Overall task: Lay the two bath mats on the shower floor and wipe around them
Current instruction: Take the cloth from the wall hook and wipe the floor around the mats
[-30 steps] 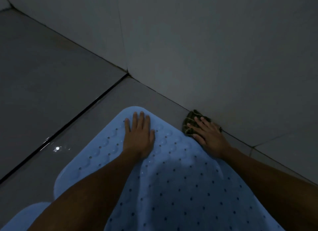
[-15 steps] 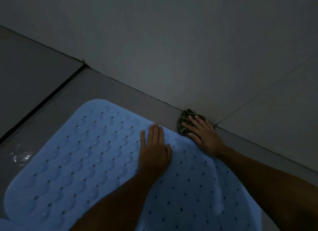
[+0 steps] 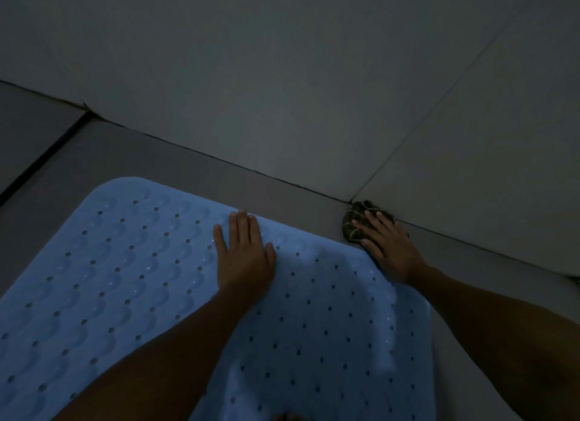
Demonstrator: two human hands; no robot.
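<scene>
Nearest the camera, two bare forearms reach forward over a light blue bath mat [image 3: 131, 289] that lies flat on the grey shower floor [image 3: 175, 157]. The mat looks rubbery, with a rounded far corner, rows of small round holes and a raised scallop pattern across its left part.

The left hand [image 3: 243, 257] rests palm down on the mat near its far edge, fingers straight and held close together, thumb a little apart; the fingertips reach almost to the mat's rim.

Further right, the right hand [image 3: 387, 248] presses on a dark, crumpled cleaning cloth [image 3: 356, 221] with pale lines across it. The fingers lie spread and fairly straight over the cloth, which sticks out beyond and to the left of the fingertips. The heel of this hand sits at the mat's right far corner. The cloth lies on the floor just beside the mat, tucked against the foot of the tiled wall [image 3: 282, 75], where a grout line meets the floor.
</scene>
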